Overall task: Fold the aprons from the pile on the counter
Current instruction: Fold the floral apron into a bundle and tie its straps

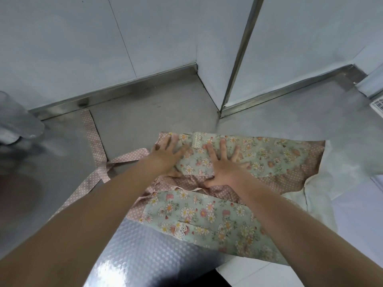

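A floral apron (209,216) in pale green with pink dotted trim lies spread on the steel counter (145,121), partly doubled over itself. My left hand (167,156) presses flat on the upper fold near its left edge, fingers spread. My right hand (223,162) lies flat beside it on the same fold, fingers splayed. Pink dotted ties (97,150) trail off to the left across the counter. A pale cloth (331,168) shows from under the apron on the right.
Tiled walls and a metal-edged corner post (238,65) close off the back. A blurred grey object (18,119) stands at the far left. A white vented item (377,105) sits at the right edge. Embossed metal sheet (145,255) covers the near counter.
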{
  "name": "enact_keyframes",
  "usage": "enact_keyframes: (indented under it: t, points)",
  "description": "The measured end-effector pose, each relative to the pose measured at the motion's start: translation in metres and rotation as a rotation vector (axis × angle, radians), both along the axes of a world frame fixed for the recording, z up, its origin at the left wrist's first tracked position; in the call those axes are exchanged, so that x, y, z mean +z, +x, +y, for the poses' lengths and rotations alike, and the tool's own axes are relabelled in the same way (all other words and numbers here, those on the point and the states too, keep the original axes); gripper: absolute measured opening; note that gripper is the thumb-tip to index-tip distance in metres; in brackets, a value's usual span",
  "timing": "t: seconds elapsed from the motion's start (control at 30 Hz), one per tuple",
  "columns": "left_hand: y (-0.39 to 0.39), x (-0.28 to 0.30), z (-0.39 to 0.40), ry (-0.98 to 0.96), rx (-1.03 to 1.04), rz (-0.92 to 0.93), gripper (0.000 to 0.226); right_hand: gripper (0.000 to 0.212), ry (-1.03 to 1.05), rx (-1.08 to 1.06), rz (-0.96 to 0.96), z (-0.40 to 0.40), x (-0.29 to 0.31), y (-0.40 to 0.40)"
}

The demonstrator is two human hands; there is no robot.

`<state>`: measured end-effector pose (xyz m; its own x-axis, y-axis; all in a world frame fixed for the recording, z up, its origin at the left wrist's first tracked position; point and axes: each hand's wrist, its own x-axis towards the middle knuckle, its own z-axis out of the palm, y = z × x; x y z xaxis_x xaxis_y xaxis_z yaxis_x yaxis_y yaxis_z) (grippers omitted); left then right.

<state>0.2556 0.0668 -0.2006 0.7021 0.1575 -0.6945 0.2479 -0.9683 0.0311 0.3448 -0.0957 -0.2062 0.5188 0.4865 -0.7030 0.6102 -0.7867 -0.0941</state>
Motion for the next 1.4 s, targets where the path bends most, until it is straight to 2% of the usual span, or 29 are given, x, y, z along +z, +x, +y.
enact_keyframes:
  t: [0.07,0.23,0.37,0.43,0.5,0.57,0.6,0.67,0.73,0.8,0.87,0.93,1.0,1.1,1.23,1.33,1.4]
  points:
    - [-0.001,0.002,0.003,0.012,0.091,0.017,0.109,0.126,0.012,0.026,0.0,0.01,0.002,-0.001]
    - [-0.027,0.011,0.027,0.116,0.283,0.081,0.118,0.125,0.083,0.178,-0.016,0.055,0.004,-0.017]
    - [-0.06,0.017,0.053,0.316,0.367,0.213,0.124,0.11,0.271,0.351,-0.007,0.079,0.002,-0.045]
    - [-0.063,0.026,0.056,0.391,0.39,0.272,0.11,0.091,0.405,0.369,0.061,0.083,0.006,-0.048]
    - [-0.051,0.031,0.049,0.312,0.395,0.223,0.089,0.066,0.57,0.303,0.056,0.084,0.013,-0.039]
    - [-0.034,0.03,0.034,0.084,0.359,0.042,0.084,0.048,0.667,0.22,-0.16,0.084,0.021,-0.024]
    - [-0.028,0.03,0.026,-0.036,0.357,-0.041,0.09,0.046,0.677,0.164,-0.31,0.082,0.022,-0.015]
    - [-0.019,0.029,0.009,-0.193,0.357,-0.07,0.106,0.05,0.658,-0.008,-0.561,0.076,0.026,0.004]
    - [-0.018,0.026,-0.003,-0.209,0.328,-0.002,0.116,0.053,0.614,-0.149,-0.705,0.066,0.031,0.022]
    - [-0.019,0.03,-0.012,-0.148,0.24,-0.006,0.114,0.057,0.505,-0.224,-0.73,0.054,0.034,0.035]
    - [-0.021,0.032,-0.017,-0.055,0.142,-0.122,0.095,0.064,0.412,-0.249,-0.69,0.046,0.033,0.043]
    - [-0.023,0.032,-0.012,-0.062,0.088,-0.203,0.068,0.061,0.468,-0.327,-0.56,0.039,0.034,0.046]
    - [-0.025,0.038,-0.002,-0.179,0.113,-0.112,0.042,0.05,0.629,-0.437,-0.426,0.036,0.04,0.05]
    - [-0.024,0.048,0.013,-0.204,0.096,-0.027,0.022,0.051,0.735,-0.398,-0.517,0.032,0.057,0.059]
    - [-0.028,0.038,0.002,-0.139,0.013,0.121,0.021,0.037,0.585,-0.182,-0.574,0.016,0.053,0.049]
    - [-0.035,0.018,-0.009,-0.078,-0.044,0.237,0.023,0.057,0.16,-0.001,-0.531,-0.004,0.026,0.03]
    - [-0.038,0.014,-0.013,-0.076,-0.02,0.225,0.025,0.066,0.025,0.012,-0.463,-0.014,0.013,0.02]
